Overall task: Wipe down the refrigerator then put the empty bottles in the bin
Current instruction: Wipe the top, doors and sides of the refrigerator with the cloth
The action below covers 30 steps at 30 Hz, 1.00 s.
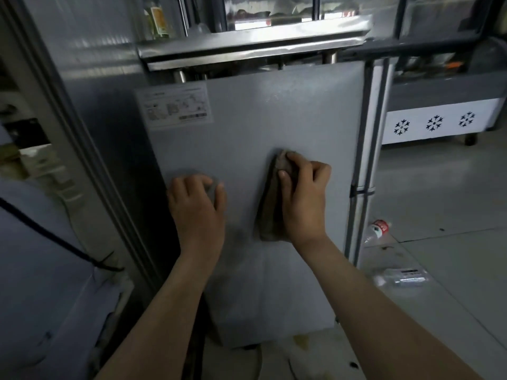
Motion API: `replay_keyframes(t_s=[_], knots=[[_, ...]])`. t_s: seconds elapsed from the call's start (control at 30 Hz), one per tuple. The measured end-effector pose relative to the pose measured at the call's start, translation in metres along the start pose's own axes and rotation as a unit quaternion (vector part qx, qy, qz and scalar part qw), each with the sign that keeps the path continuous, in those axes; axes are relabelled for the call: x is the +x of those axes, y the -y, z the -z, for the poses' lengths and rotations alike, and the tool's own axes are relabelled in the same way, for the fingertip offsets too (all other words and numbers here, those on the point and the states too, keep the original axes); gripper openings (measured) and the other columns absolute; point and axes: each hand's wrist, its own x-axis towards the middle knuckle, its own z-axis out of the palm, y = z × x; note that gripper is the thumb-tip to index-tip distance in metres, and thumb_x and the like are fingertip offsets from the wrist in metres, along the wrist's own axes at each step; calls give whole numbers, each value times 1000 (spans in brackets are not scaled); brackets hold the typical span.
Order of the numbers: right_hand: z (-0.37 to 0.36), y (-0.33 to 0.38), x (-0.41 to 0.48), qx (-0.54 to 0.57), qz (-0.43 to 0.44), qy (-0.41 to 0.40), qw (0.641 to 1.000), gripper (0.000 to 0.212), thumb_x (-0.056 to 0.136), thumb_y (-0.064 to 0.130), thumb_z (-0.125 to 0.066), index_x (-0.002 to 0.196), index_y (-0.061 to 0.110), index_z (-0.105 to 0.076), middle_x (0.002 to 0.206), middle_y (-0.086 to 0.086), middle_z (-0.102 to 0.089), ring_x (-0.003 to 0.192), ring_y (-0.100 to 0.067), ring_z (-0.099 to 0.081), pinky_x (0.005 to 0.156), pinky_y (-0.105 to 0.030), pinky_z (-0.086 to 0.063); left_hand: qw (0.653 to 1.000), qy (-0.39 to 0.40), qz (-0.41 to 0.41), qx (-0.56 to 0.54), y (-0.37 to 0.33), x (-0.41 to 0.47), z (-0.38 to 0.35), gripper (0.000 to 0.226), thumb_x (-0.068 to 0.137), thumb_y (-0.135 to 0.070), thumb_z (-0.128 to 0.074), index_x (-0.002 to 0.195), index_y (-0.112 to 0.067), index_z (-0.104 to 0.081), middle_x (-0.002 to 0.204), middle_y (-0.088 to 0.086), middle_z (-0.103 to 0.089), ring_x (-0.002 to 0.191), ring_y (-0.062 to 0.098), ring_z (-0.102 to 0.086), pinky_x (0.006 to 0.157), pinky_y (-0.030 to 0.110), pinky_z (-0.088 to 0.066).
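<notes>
Filling most of the view is the grey refrigerator [260, 119], seen from its flat side panel, which runs from the top of the frame almost down to the floor. Tiled floor [452, 201] stretches away on the right, pale and slightly stained near the appliance's foot. Beyond it stands a chest freezer [439, 123] with three snowflake marks on its white front. A stainless steel surface [247, 42] on short legs sits just above the refrigerator's top edge.

Both bare forearms reach up from the bottom of the frame to the panel. The right hand [304, 198] grasps a brownish cloth [270, 209] - fingers curled over its upper end, thumb laid across it - and holds it against the panel, the rest of the cloth hanging down beside the wrist. The left hand [196, 207] is released, fingers spread and resting flat on the panel to the left of the cloth, holding nothing.

A white instruction sticker [175, 106] is stuck on the panel's upper left, well above the hands; its print is too small to read.

Two plastic bottles lie on the floor to the right of the refrigerator, well apart from either hand - a red-labelled bottle [377, 230] close to the refrigerator's corner, and a clear bottle [403, 277] on its side nearer the camera.
</notes>
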Motion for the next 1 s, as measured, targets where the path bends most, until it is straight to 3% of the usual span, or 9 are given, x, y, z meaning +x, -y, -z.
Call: replay_keyframes(t_s=[0.17,0.3,0.43,0.57,0.73,0.83,0.93,1.0], knots=[[-45,16,-25,17,35,15,999,33,90,20,-59,123,12,-57,102,4,-32,84,-9,-42,79,-11,-31,998,7,39,-49,53,-6,14,17,89,-17,-51,91,0,-54,99,23,-48,88,34,-47,78,45,-42],[-73,30,-38,12,70,-9,997,33,90,22,-58,121,9,-58,100,-2,-39,87,-21,-53,76,-19,-39,989,82,63,-103,75,-8,15,12,91,-6,-51,102,-2,-53,111,17,-43,87,20,-47,80,17,-34],[-101,39,-46,-20,123,-27,992,38,88,30,-47,114,6,-61,96,-16,-52,80,-28,-57,64,-32,-52,984,94,67,-139,83,-12,15,17,90,0,-48,105,-5,-55,105,2,-42,85,7,-45,73,-1,-32],[-133,27,-58,-80,155,-77,982,31,86,24,-54,107,3,-63,89,-18,-58,76,-30,-57,57,-32,-51,983,86,24,-163,91,-13,12,19,89,2,-47,105,-5,-54,100,3,-45,84,10,-47,74,4,-36],[-155,-4,-105,-115,154,-112,975,28,87,30,-51,108,13,-46,87,-19,-61,82,-25,-43,66,-34,-46,969,99,74,-214,95,-17,9,22,93,0,-39,101,-20,-43,104,8,-45,88,18,-52,78,17,-42],[-155,-26,-135,-136,157,-57,977,27,86,29,-50,107,13,-51,84,-16,-63,76,-29,-54,65,-33,-48,964,128,74,-220,96,-25,8,21,95,-2,-36,102,-20,-44,104,3,-41,89,16,-51,82,20,-43],[-153,-55,-162,-155,212,3,965,27,90,28,-49,110,11,-45,83,-17,-59,64,-32,-56,58,-32,-43,968,150,47,-194,98,-36,7,20,96,-4,-35,107,-14,-48,105,-1,-39,88,12,-49,79,10,-40],[-150,-68,-173,-180,233,16,956,29,86,20,-57,109,9,-44,92,-15,-48,64,-31,-54,57,-33,-43,969,154,42,-186,99,-40,6,21,96,-5,-35,111,-10,-50,106,-2,-38,84,7,-47,77,5,-38]])
